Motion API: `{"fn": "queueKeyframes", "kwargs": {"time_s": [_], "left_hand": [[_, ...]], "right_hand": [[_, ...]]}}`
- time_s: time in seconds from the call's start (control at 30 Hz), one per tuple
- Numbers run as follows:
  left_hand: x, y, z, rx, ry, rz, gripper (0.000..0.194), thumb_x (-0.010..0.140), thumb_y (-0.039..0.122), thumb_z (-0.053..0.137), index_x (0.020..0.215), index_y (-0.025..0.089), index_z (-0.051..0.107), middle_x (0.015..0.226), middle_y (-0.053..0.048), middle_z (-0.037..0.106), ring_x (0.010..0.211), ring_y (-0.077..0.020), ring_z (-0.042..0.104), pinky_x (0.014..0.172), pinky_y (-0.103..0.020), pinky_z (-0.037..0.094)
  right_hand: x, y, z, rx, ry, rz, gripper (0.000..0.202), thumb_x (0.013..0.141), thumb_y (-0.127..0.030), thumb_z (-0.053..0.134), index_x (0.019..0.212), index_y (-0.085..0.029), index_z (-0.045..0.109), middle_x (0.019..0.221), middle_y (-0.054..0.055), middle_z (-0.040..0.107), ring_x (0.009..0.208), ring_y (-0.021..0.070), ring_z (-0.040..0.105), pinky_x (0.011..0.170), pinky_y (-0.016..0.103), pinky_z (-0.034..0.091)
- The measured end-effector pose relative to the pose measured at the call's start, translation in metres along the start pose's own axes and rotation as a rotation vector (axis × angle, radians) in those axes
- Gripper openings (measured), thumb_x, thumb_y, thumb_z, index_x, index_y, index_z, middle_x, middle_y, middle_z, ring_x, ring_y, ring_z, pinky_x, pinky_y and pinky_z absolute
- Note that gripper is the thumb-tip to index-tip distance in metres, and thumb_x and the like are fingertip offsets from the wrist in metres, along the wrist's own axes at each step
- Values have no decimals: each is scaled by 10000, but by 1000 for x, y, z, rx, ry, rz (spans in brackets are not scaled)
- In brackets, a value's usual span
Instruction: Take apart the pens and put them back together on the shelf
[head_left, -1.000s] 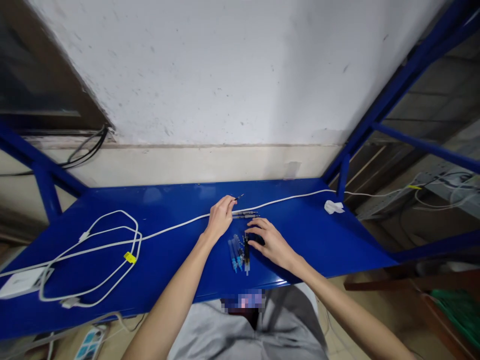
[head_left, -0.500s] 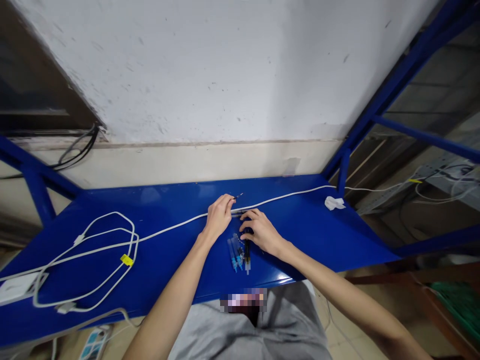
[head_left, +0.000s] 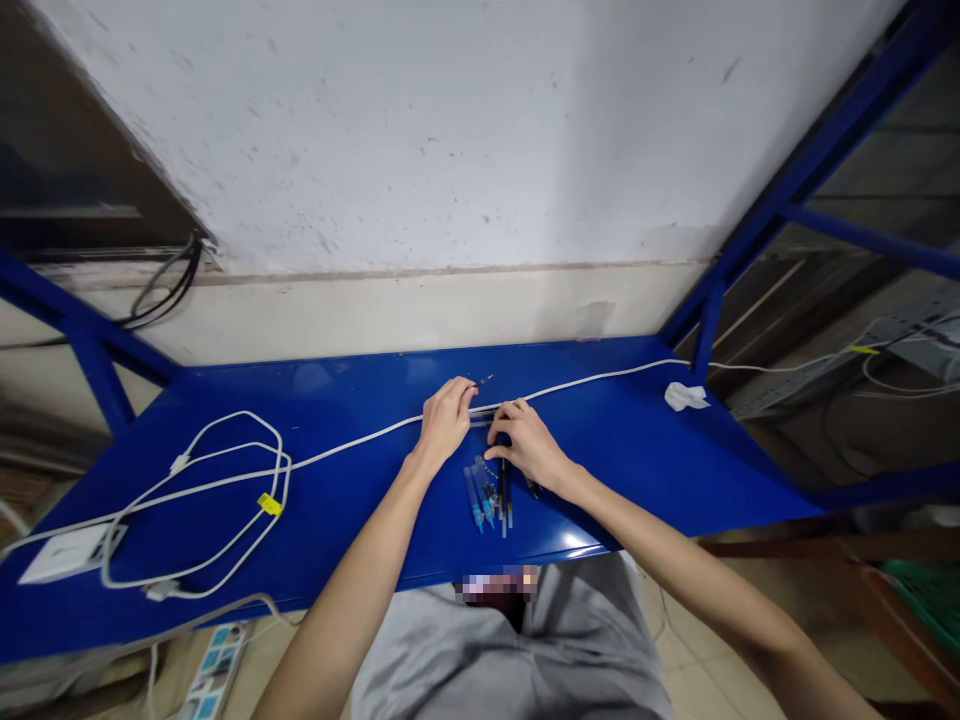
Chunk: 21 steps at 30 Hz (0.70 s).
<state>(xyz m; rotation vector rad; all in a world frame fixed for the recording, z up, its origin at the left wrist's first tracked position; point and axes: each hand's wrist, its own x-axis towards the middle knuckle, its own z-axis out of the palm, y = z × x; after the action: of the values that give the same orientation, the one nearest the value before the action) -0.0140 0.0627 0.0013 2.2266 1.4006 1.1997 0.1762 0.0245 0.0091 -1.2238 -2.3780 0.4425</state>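
Note:
My left hand (head_left: 446,415) is closed in a pinch on a thin dark rod with a shiny tip, which looks like a pen refill (head_left: 486,380). My right hand (head_left: 529,440) is low over the table, its fingers curved and the thumb apart from them. Thin dark rods (head_left: 481,415) lie between the two hands, near the right fingertips. Below the right hand are dark tubes with clear ends, like pen refills (head_left: 505,510), partly covered by it. Beside them rest clear tubes with light blue ends, like pen barrels (head_left: 480,505).
A white cable (head_left: 360,440) crosses the blue table (head_left: 615,440) behind my hands and loops at the left. A white box (head_left: 64,553) lies at the left end, a crumpled tissue (head_left: 685,397) at the right. Blue frame posts (head_left: 709,330) and a wall (head_left: 450,310) bound the back.
The view has shifted slightly. My right hand has slid a little away from the dark tubes, so more of them shows, spread apart. My left hand keeps its pinch on the thin rod.

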Motion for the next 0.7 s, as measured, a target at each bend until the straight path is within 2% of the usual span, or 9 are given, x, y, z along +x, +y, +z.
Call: {"fn": "queueKeyframes", "kwargs": {"time_s": [0.17, 0.47, 0.7], "left_hand": [[0, -1, 3, 6, -8, 3, 243, 1058, 262, 415, 971, 219, 638, 950, -23, 699, 917, -180, 656, 818, -281, 456], [1, 1, 3, 11, -7, -5, 235, 1054, 248, 422, 957, 215, 634, 935, -21, 694, 900, -178, 651, 804, -281, 450], [0, 0, 2, 9, 11, -5, 225, 1052, 249, 433, 945, 214, 628, 929, -16, 693, 887, -173, 649, 802, -279, 448]], "right_hand": [[0, 2, 0, -8, 15, 14, 266, 826, -454, 779, 899, -202, 739, 1004, 82, 639, 989, 265, 509, 852, 380, 408], [3, 2, 2, 61, 25, 15, 217, 837, -400, 791, 837, -194, 723, 973, 71, 640, 946, 246, 495, 852, 369, 388], [4, 4, 1, 214, 115, -20, 210, 816, -363, 832, 773, -195, 714, 963, 59, 656, 924, 225, 527, 886, 379, 401]]}}
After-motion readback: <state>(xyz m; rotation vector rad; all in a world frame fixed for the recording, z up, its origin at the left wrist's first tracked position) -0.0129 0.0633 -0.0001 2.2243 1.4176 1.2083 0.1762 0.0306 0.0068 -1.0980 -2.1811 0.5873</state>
